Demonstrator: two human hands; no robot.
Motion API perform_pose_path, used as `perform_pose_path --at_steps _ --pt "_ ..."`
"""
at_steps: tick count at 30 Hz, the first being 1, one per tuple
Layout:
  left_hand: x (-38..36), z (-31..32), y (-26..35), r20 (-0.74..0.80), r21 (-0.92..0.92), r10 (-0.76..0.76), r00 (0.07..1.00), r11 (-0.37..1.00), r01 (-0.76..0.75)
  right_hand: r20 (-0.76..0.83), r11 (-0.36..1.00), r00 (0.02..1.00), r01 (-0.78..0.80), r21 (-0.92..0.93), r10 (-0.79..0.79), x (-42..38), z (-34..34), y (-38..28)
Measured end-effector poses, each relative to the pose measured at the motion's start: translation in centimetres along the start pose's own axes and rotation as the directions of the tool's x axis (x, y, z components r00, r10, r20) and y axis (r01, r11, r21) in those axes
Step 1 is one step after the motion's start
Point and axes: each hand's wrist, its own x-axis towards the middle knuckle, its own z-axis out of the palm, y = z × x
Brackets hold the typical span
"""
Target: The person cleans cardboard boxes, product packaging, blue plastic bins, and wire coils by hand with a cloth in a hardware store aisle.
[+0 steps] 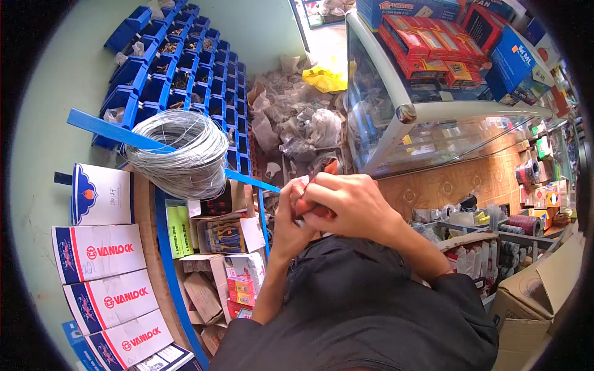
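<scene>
Dark cloth of the person's own garment (pixel 359 303) fills the bottom of the view, nearest the lens. At far left, white VANLOCK boxes (pixel 99 250) lie stacked in a row, and above them a coil of grey wire (pixel 179 151) sits on a blue rack arm (pixel 117 128), with blue parts bins (pixel 179 68) rising behind it. Just right of the coil, small cartons of hardware (pixel 216 235) crowd a shelf. At centre, the left hand (pixel 288 222) and right hand (pixel 346 201) meet, both closed tight around a small red packet (pixel 312 185), which is held between them above the lap, its top corner peeking out. Clear plastic bags (pixel 297 123) are piled behind. Further right stands a glass display case (pixel 433 117) with red boxes (pixel 427 46) on top.
</scene>
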Motion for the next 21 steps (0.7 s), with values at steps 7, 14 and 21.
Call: perform_pose_path --at_steps 7,14,21 --pt "-2.2 -2.0 0.6 0.055 0.366 0.141 0.988 0.918 -0.151 0.128 0.982 0.977 -0.177 0.060 0.168 0.3 2.8 0.7" --pt "-6.2 -3.5 1.8 0.118 0.435 0.179 0.977 0.875 -0.213 0.073 0.971 0.969 -0.233 -0.052 0.236 1.6 6.6 0.6" --pt "-12.2 -4.3 -1.8 -0.413 0.074 -0.302 0.859 0.929 0.362 0.248 0.878 0.849 -0.477 -0.022 0.467 -2.3 12.3 6.5"
